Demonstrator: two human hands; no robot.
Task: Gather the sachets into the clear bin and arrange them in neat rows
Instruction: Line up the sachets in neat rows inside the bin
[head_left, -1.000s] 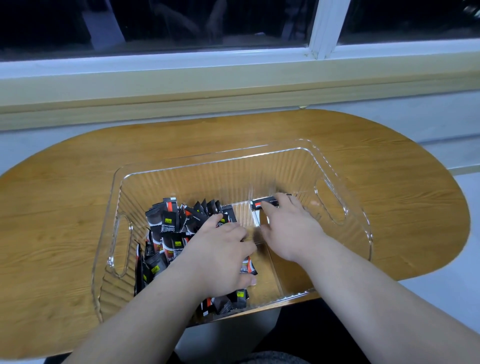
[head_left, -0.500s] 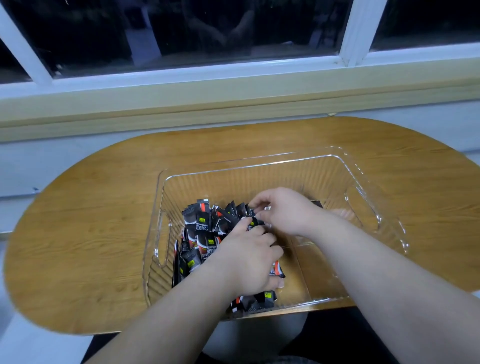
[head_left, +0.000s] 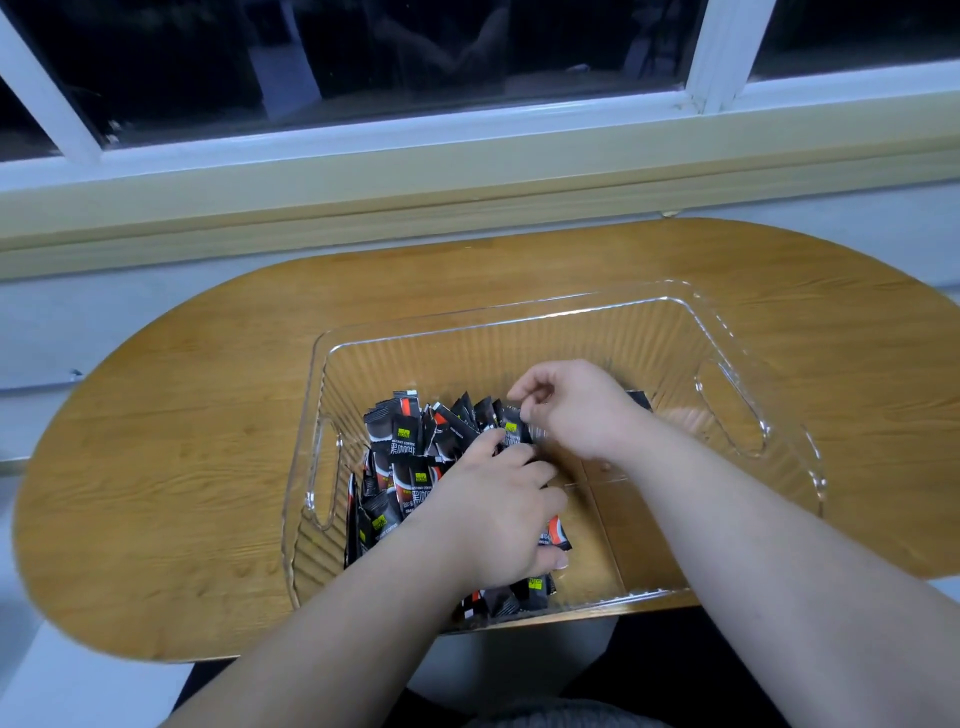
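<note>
A clear ribbed plastic bin (head_left: 571, 317) with cut-out handles stands on the wooden table. Several black sachets (head_left: 400, 441) with red and yellow marks fill its left half, some standing in rows, some loose. My left hand (head_left: 498, 514) lies on top of the sachets, fingers spread and pressing them toward the left. My right hand (head_left: 571, 405) is at the right end of the rows and pinches one black sachet (head_left: 514, 434) between thumb and fingers. Another sachet edge (head_left: 638, 399) shows behind my right wrist. The bin's right half shows bare floor.
The oval wooden table (head_left: 156, 467) stands against a wall under a window sill (head_left: 467, 171). The bin's near edge sits close to the table's front edge. Dark window panes are above.
My right hand has moved left from the bin's middle to the sachet rows and now pinches a sachet there. My left hand stays on the pile. The camera view has shifted.
</note>
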